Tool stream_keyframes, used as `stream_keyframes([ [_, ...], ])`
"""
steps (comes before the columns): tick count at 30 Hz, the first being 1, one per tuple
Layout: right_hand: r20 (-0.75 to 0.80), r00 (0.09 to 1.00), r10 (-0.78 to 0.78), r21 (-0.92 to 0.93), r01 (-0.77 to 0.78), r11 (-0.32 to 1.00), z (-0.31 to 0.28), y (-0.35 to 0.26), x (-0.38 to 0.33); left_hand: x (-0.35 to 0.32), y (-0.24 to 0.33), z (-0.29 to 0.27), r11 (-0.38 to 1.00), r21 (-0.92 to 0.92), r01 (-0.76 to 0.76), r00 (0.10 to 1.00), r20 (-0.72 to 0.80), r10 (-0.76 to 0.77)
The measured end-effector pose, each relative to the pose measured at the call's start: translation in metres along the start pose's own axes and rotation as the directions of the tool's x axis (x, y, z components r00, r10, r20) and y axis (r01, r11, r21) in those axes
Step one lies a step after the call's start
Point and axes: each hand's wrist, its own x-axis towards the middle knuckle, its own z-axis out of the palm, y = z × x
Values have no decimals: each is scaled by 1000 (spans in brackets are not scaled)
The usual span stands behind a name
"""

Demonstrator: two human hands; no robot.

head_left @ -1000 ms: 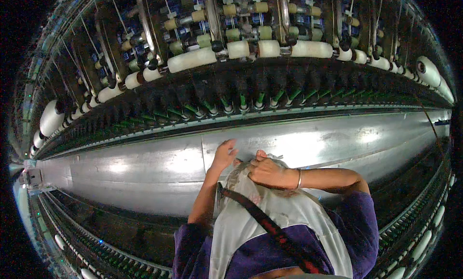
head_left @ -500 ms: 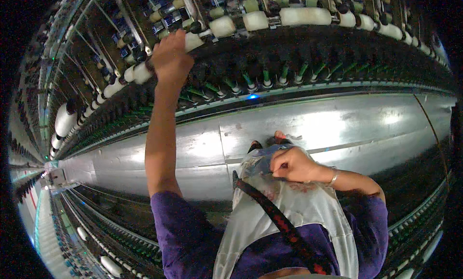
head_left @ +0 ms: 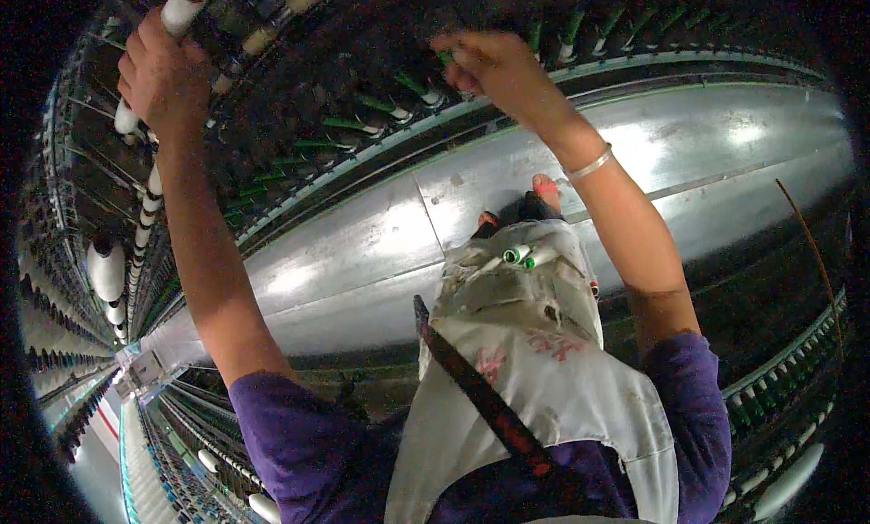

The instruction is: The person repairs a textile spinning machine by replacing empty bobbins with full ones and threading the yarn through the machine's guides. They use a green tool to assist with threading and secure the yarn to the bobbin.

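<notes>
My left hand (head_left: 168, 80) is raised to the far left, its fingers curled round a white roller (head_left: 183, 9) in the spinning machine's row. The roller's upper end shows beyond my fingers. My right hand (head_left: 498, 75) is stretched out over the row of green bobbins (head_left: 417, 89), slightly blurred. Its fingers are bent together, with a bit of green by the fingertips; what they hold, if anything, is hidden. At my waist, several white tubes with green ends (head_left: 517, 255) stick out of the pocket of my white apron (head_left: 544, 388).
A shiny metal floor (head_left: 362, 270) runs between two machine rows, and my feet (head_left: 546, 190) stand on it. A large white yarn package (head_left: 106, 268) hangs at the left. Another machine row with bobbins (head_left: 770, 393) lies behind me at the right.
My right hand has gone from my waist up to the bobbin row. My left hand has shifted left along the rollers. Tubes in the apron pocket now show, and the view has shifted.
</notes>
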Motion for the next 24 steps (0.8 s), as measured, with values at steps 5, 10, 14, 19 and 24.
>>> stream_keyframes([
  [5,220,975,6,761,-176,625,9,-5,31,-60,26,-10,995,-42,-93,977,-197,83],
  [10,-156,948,276,875,3,484,38,-10,65,-136,162,-54,446,-691,568,775,632,-8],
  [14,-315,879,357,880,130,456,54,-11,93,-128,224,-44,-724,-179,667,539,786,303],
  [19,-254,802,541,950,101,297,51,-14,117,-101,226,-46,-726,-327,605,596,790,141],
  [24,-193,827,528,981,148,127,70,-26,118,-109,213,-47,-725,-317,612,561,820,115],
])
